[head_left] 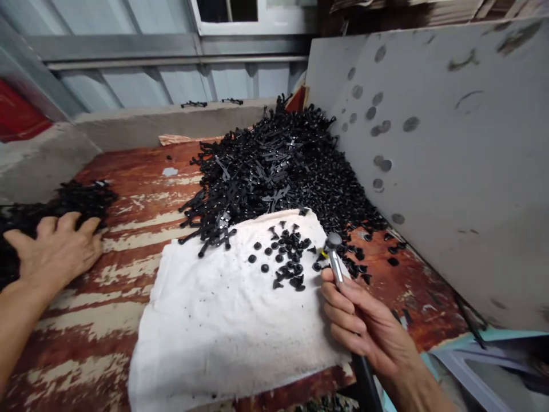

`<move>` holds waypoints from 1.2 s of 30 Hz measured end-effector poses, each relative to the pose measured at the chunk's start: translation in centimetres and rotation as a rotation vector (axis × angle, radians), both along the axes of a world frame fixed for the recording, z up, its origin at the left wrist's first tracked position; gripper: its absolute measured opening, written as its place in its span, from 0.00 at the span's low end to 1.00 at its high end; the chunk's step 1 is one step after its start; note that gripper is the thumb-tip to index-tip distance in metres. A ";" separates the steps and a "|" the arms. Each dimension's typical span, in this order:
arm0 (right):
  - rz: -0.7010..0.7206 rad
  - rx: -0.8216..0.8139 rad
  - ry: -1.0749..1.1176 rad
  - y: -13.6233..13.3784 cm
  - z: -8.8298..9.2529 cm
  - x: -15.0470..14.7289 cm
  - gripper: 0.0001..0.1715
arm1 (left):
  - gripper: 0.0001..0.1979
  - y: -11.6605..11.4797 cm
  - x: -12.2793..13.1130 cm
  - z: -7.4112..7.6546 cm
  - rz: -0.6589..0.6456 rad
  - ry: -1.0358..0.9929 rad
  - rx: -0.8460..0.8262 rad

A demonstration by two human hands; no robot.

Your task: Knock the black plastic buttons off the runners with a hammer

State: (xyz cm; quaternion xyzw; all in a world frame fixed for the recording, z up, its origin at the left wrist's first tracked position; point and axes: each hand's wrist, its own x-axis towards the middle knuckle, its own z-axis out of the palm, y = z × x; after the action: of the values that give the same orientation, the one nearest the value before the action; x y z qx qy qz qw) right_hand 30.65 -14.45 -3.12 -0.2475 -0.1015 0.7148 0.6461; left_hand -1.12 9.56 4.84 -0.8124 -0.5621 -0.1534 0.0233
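"Which step's this?"
"Reaching into the black pile (86, 197), nine o'clock, I'd judge; left grip (62, 249) spread open over it; right grip (364, 326) wrapped round a metal tool (337, 268), five o'clock."
"And next?"
"Likely calls for the left closing; tool held steady."

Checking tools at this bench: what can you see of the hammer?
The hammer has a rounded dark-grey head, with a bit of yellow showing at its left. A shiny silver shaft, metal by its look, runs from the head into the right hand, which is closed around it. The black handle comes out below the hand, toward the bottom edge of the picture. It slants, head farthest from the wearer, by the white cloth's right edge. Whether the head touches anything, I can't tell.
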 end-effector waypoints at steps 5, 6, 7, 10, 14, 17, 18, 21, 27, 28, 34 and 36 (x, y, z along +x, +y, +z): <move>0.021 0.030 -0.006 -0.3 -0.3 0.0 0.10 | 0.23 -2.6 3.1 0.0 -0.143 -0.131 -0.009; 0.021 0.033 -0.005 -0.3 -0.3 0.1 0.11 | 0.22 -2.8 3.5 -0.2 -0.162 -0.152 0.024; 0.019 0.039 -0.004 -0.3 -0.2 0.1 0.11 | 0.20 -3.1 3.9 -0.5 -0.177 -0.169 0.075; -0.004 0.061 0.006 -0.4 -0.2 0.2 0.11 | 0.18 -5.5 6.6 -1.8 -0.295 -0.175 0.193; -0.022 0.099 0.038 -0.5 -0.1 0.2 0.10 | 0.23 -11.1 13.1 -3.6 -0.749 -0.011 0.028; -0.026 0.103 0.048 -0.5 0.0 0.2 0.10 | 0.31 -13.5 16.3 -4.9 -0.941 0.105 -0.065; -0.023 0.098 0.049 -0.6 0.0 0.2 0.10 | 0.33 -13.8 16.5 -5.4 -0.947 0.127 -0.085; -0.011 0.082 0.051 -0.6 -0.1 0.3 0.11 | 0.36 -13.9 14.8 -6.4 -0.937 0.171 -0.117; 0.011 0.051 0.074 -0.3 -0.3 0.3 0.10 | 0.37 -15.9 6.4 -7.0 -0.876 0.170 -0.067; 0.012 0.045 0.075 -0.3 -0.4 0.3 0.10 | 0.35 -16.3 5.2 -6.9 -0.836 0.165 -0.055; 0.013 0.020 0.058 -0.5 -0.2 0.4 0.11 | 0.23 -16.2 3.8 -6.0 -0.639 0.091 0.019; 0.011 0.021 0.053 -0.5 -0.2 0.4 0.12 | 0.23 -15.4 6.3 -5.3 -0.645 0.106 -0.005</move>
State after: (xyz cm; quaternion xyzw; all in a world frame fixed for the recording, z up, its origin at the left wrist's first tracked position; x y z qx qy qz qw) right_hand 31.02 -14.90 -3.27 -0.2214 -0.0933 0.7236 0.6471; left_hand 5.15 -5.80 -0.49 -0.9555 -0.2740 -0.1089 0.0006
